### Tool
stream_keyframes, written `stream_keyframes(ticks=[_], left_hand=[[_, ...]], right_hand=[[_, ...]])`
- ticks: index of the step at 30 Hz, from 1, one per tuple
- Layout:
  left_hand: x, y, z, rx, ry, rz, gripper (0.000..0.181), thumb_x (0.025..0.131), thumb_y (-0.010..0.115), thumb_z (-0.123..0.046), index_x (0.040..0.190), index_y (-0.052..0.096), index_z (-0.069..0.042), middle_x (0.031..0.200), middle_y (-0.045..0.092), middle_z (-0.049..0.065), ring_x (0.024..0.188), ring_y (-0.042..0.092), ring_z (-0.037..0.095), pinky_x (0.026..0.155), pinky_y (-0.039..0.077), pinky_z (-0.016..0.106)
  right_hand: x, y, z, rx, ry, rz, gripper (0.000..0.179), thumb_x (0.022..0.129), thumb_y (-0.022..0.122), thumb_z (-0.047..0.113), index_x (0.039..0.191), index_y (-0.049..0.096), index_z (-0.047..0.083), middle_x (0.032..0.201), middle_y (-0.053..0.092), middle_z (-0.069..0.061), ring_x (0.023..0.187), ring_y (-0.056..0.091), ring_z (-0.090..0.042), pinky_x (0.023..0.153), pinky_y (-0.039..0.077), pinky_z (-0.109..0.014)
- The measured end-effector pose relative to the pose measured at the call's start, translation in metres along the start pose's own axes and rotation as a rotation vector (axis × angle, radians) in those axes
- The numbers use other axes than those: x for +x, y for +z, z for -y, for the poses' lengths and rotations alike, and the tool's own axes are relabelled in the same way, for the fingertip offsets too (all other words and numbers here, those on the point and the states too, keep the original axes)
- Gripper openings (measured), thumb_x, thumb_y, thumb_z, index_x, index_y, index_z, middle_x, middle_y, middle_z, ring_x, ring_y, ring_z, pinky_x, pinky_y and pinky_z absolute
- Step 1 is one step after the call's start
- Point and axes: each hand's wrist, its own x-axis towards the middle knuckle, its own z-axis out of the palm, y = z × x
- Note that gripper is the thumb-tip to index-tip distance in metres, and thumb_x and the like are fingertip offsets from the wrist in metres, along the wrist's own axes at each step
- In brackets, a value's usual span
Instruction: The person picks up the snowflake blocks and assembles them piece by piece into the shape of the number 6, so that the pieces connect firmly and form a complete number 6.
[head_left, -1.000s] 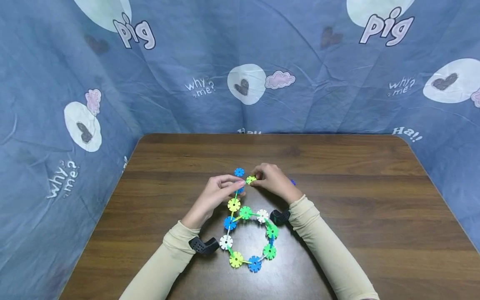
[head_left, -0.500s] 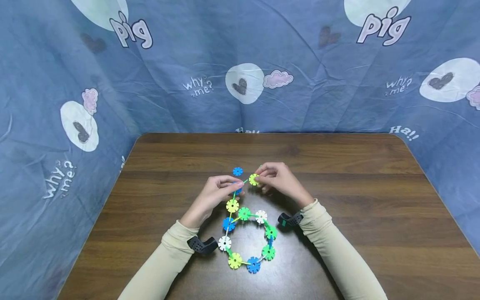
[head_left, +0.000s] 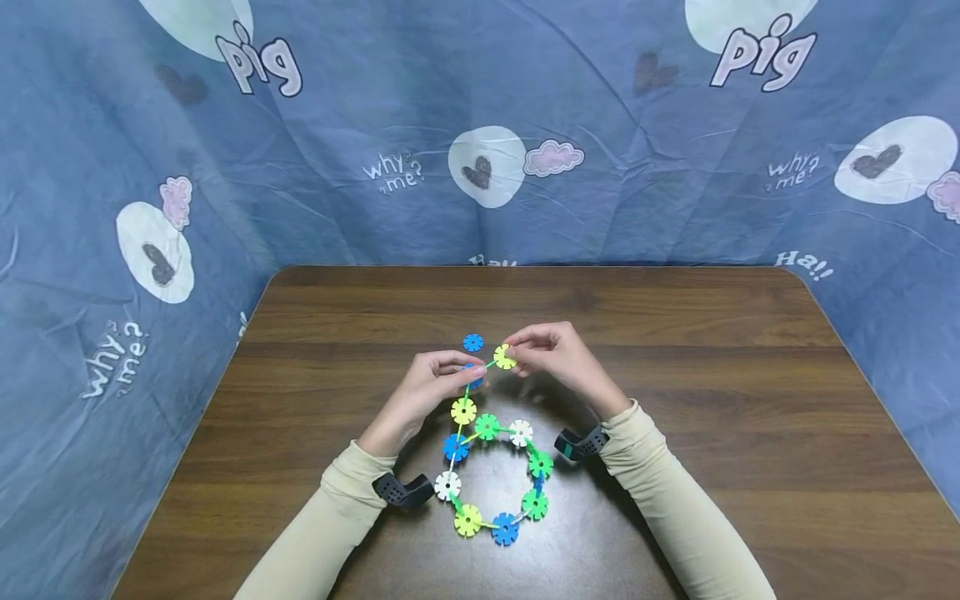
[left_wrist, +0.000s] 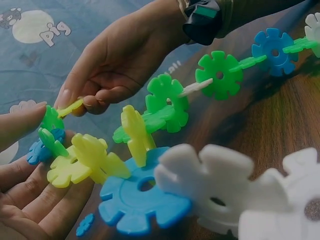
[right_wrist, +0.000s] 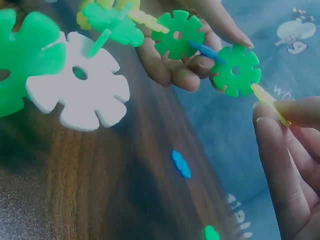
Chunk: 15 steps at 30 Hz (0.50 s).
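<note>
My left hand (head_left: 427, 392) pinches a green notched disc (right_wrist: 236, 70) at the upper end of a chain of interlocking snowflake discs. A yellow snowflake disc (head_left: 504, 357) is pinched edge-on between the thumb and fingers of my right hand (head_left: 558, 357). In the right wrist view its edge meets the green disc's rim. Behind the green one comes a blue disc (left_wrist: 42, 146), partly covered by the left fingers. Lower down, a yellow disc (head_left: 463, 411) links to a closed ring of green, white, yellow and blue discs, including a blue disc (head_left: 505, 528) at its near side.
One loose blue disc (head_left: 472, 342) lies on the wooden table (head_left: 675, 500) beyond the hands. A loose green disc (right_wrist: 211, 233) shows in the right wrist view. Black wrist straps (head_left: 402, 490) sit on both arms. Printed blue cloth (head_left: 337, 208) hangs behind the table.
My right hand has shifted right and turned the yellow disc to face the head camera more. A gap opened half a second ago; now the yellow disc is back against the green one.
</note>
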Motion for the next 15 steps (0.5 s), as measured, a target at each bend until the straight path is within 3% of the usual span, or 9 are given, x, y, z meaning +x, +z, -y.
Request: stream_keyframes(ticks=[7, 15], left_hand=[[0.0005, 0.0001, 0.0004, 0.009, 0.025, 0.016, 0.029, 0.097, 0.074, -0.023, 0.118, 0.074, -0.003, 0.106, 0.079, 0.019, 0.103, 0.075, 0.027, 0.088, 0.059, 0.029], [0.0003, -0.0007, 0.0008, 0.007, 0.034, 0.018, 0.031, 0.097, 0.074, -0.018, 0.121, 0.073, 0.0, 0.103, 0.08, 0.014, 0.102, 0.076, 0.027, 0.088, 0.06, 0.028]], right_hand=[[-0.0008, 0.0033, 0.002, -0.044, -0.031, -0.014, 0.023, 0.095, 0.073, 0.007, 0.114, 0.074, -0.005, 0.099, 0.078, -0.023, 0.085, 0.075, -0.049, 0.075, 0.065, -0.047], [-0.0022, 0.0069, 0.0044, -0.031, -0.042, -0.015, 0.02, 0.094, 0.073, 0.003, 0.111, 0.075, -0.008, 0.098, 0.078, -0.024, 0.084, 0.074, -0.05, 0.075, 0.064, -0.049]])
